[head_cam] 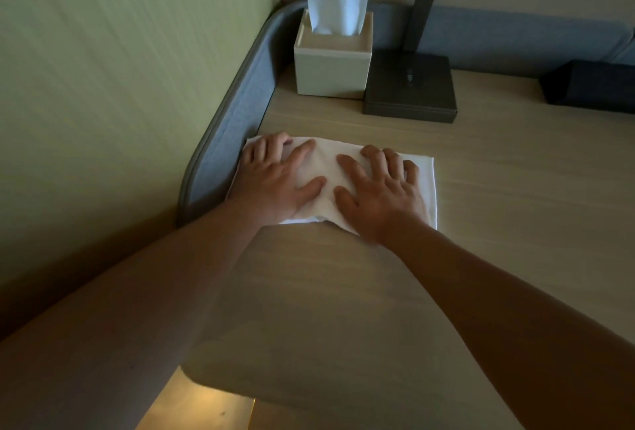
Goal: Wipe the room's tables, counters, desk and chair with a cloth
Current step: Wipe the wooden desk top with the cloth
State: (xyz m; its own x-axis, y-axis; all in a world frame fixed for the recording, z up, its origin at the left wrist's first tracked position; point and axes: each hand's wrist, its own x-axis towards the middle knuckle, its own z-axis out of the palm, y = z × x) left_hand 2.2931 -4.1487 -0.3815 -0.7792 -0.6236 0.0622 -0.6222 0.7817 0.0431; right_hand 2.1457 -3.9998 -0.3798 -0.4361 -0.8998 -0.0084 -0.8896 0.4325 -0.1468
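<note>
A: Nearest thing first?
B: My forearms, reaching in from the bottom edge, then the bench (481, 196) under them. Both hands flat on the cloth (323, 168).

A: Fingers?
B: Left hand (275, 175) and right hand (378, 189) both spread, fingers straight, pressing down. Nothing pinched or curled round.

A: Where's the cloth?
B: On the bench, at its left end, left edge just beside the grey padded rail (237, 113). It lies directly under my fingers, long axis running left to right.

A: Which hand leads?
B: Left is nearer the rail, right is nearer the open wood. Unwiped bench lies mostly to my right, so I'd guess the next stroke goes right or back toward me.

A: Anything in the way?
B: Tissue box (331, 68) and lamp base (410, 86) sit beyond the cloth, apart from it. Pushing forward would likely meet them.
</note>
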